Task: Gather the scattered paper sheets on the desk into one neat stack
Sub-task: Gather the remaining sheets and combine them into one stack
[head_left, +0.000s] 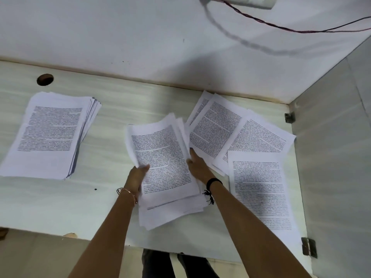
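Observation:
A loose bundle of printed sheets lies in the middle of the white desk, its edges uneven. My left hand grips the bundle's left edge, thumb on top. My right hand presses against its right edge, fingers partly under the sheets. Scattered printed sheets fan out to the right, and a single sheet lies near the right wall. A thick, fairly tidy stack rests at the left of the desk.
A round cable hole is in the desk at the back left. A wall runs behind, with a red-black wire hanging from a socket. A side panel with metal brackets closes the right. The desk's front edge is near my arms.

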The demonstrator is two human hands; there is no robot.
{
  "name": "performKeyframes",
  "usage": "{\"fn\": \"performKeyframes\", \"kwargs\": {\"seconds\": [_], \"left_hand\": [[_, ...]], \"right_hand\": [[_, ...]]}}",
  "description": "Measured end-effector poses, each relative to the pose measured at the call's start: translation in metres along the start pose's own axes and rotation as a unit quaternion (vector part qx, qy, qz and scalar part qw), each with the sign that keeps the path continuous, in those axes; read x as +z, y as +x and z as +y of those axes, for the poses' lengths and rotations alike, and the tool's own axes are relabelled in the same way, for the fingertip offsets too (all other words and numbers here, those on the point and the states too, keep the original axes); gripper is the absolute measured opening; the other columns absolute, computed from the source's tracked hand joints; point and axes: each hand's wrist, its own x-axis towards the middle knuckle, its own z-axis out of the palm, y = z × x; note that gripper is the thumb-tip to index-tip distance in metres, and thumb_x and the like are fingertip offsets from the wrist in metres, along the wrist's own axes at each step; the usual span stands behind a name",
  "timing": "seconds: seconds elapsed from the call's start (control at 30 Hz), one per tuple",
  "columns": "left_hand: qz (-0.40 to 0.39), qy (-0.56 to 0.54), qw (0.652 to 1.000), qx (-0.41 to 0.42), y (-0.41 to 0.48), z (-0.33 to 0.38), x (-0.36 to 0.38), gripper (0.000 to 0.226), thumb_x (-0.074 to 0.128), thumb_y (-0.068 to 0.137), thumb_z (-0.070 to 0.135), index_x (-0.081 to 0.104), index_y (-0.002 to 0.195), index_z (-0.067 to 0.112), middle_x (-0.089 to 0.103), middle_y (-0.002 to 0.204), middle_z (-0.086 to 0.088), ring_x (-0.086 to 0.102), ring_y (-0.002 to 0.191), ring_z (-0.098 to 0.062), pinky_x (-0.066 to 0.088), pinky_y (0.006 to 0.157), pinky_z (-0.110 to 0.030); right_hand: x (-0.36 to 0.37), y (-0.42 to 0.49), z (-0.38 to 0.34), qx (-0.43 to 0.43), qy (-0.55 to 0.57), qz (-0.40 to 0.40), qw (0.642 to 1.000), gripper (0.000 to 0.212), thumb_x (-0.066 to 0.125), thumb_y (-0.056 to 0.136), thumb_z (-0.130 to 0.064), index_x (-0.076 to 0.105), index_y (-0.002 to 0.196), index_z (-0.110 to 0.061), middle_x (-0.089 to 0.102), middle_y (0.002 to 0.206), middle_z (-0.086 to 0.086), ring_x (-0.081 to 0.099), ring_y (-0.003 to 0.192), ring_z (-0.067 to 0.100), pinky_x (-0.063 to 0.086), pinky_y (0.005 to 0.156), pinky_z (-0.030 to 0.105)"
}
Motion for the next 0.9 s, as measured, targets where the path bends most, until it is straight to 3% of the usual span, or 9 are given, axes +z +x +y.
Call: {"fn": "performKeyframes", "kwargs": {"seconds": [0.13, 0.23, 0.3, 0.4, 0.5, 0.63, 0.77, 0.83, 0.9], "left_hand": [[0.138, -0.032, 0.986, 0.087, 0.0, 0.01, -0.01, 0.016, 0.062, 0.067, 0.014, 0.065, 0.083, 0.013, 0.062, 0.085, -0.008, 0.056, 0.087, -0.027, 0.045, 0.079, -0.043], [0.182, -0.121, 0.973, 0.077, 0.001, 0.017, -0.005, 0.024, 0.055, 0.084, -0.001, 0.059, 0.107, -0.006, 0.061, 0.104, -0.024, 0.058, 0.096, -0.034, 0.046, 0.085, -0.044], [0.168, -0.164, 0.972, 0.035, 0.002, 0.017, 0.003, 0.024, 0.054, 0.086, -0.003, 0.055, 0.11, -0.008, 0.062, 0.106, -0.028, 0.061, 0.091, -0.036, 0.054, 0.076, -0.038], [0.084, -0.177, 0.98, -0.038, 0.003, 0.017, 0.019, 0.012, 0.056, 0.084, -0.007, 0.061, 0.079, 0.002, 0.067, 0.062, -0.002, 0.058, 0.067, -0.019, 0.051, 0.052, -0.021], [0.058, -0.163, 0.984, -0.031, 0.004, 0.026, 0.004, 0.009, 0.062, 0.083, -0.002, 0.065, 0.089, 0.002, 0.069, 0.077, -0.005, 0.064, 0.072, -0.019, 0.055, 0.055, -0.024], [0.136, -0.193, 0.971, 0.029, 0.043, 0.049, -0.074, 0.034, 0.068, 0.083, 0.021, 0.061, 0.114, 0.01, 0.068, 0.111, -0.008, 0.06, 0.11, -0.033, 0.051, 0.088, -0.038], [0.066, 0.023, 0.997, -0.012, 0.054, 0.072, -0.092, 0.046, 0.072, 0.08, 0.036, 0.044, 0.115, 0.023, 0.057, 0.096, -0.002, 0.055, 0.08, -0.016, 0.046, 0.064, -0.028], [0.036, 0.174, 0.984, 0.011, 0.063, 0.074, -0.084, 0.059, 0.067, 0.086, 0.03, 0.037, 0.135, 0.019, 0.057, 0.12, -0.008, 0.058, 0.099, -0.023, 0.051, 0.083, -0.035], [0.026, 0.316, 0.948, 0.028, 0.067, 0.079, -0.073, 0.074, 0.064, 0.088, 0.028, 0.022, 0.147, 0.014, 0.045, 0.141, -0.016, 0.048, 0.125, -0.034, 0.04, 0.105, -0.041]], "right_hand": [[0.005, 0.015, -0.007, -0.016, 0.088, 0.047, 0.995, 0.038, 0.05, 0.098, -0.032, 0.049, 0.132, -0.017, 0.059, 0.116, -0.002, 0.056, 0.11, 0.02, 0.04, 0.085, 0.024], [0.003, 0.017, 0.009, 0.055, 0.302, 0.067, 0.949, 0.058, 0.069, 0.078, -0.053, 0.062, 0.121, -0.014, 0.067, 0.116, 0.001, 0.062, 0.108, 0.021, 0.051, 0.093, 0.034], [0.013, 0.012, 0.017, 0.066, 0.391, 0.037, 0.917, 0.061, 0.076, 0.073, -0.048, 0.061, 0.122, -0.015, 0.069, 0.118, 0.005, 0.065, 0.108, 0.023, 0.053, 0.094, 0.043], [0.031, 0.013, 0.012, 0.038, 0.38, 0.051, 0.923, 0.065, 0.078, 0.077, -0.03, 0.049, 0.134, -0.02, 0.062, 0.129, 0.0, 0.058, 0.119, 0.019, 0.046, 0.103, 0.043], [0.025, 0.027, 0.005, 0.023, 0.346, 0.084, 0.934, 0.063, 0.07, 0.084, -0.008, 0.04, 0.139, -0.02, 0.057, 0.132, 0.002, 0.055, 0.121, 0.021, 0.044, 0.104, 0.044], [-0.011, 0.04, 0.01, 0.004, 0.285, 0.046, 0.957, 0.068, 0.071, 0.081, -0.01, 0.041, 0.141, -0.021, 0.06, 0.132, 0.004, 0.057, 0.12, 0.023, 0.046, 0.102, 0.048], [-0.02, 0.044, 0.018, 0.042, 0.299, 0.052, 0.952, 0.062, 0.066, 0.088, -0.01, 0.038, 0.142, -0.02, 0.056, 0.135, 0.003, 0.057, 0.118, 0.02, 0.045, 0.103, 0.041], [-0.003, 0.049, 0.01, 0.042, 0.32, 0.05, 0.945, 0.061, 0.068, 0.087, -0.017, 0.04, 0.141, -0.02, 0.056, 0.133, -0.001, 0.056, 0.119, 0.018, 0.046, 0.102, 0.037], [0.013, 0.054, 0.002, 0.045, 0.337, 0.053, 0.939, 0.054, 0.067, 0.087, -0.015, 0.043, 0.136, -0.017, 0.06, 0.125, -0.004, 0.059, 0.112, 0.013, 0.052, 0.092, 0.026]]}}
